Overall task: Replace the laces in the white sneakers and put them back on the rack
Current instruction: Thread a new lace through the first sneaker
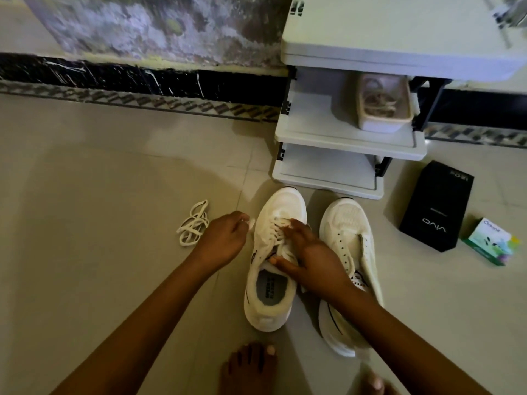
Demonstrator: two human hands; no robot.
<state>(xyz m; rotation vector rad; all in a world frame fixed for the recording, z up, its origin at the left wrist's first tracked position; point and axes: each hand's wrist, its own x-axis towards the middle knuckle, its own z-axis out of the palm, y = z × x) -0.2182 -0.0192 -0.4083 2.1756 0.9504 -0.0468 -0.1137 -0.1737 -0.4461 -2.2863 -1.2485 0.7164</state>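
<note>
Lacing seems underway: left hand point(225, 238) pinches lace end point(251, 222), right hand point(310, 260) presses flat on sneaker point(273, 306); next calls for threading onward.

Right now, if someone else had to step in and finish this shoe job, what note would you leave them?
Left hand pinches a lace end at the laced sneaker; right hand rests flat on its lacing. Second sneaker stands beside it, eyelets empty. Loose lace lies on the floor.
Done: first shoe mostly laced.
Left: lace the second, set both on the rack.
</note>
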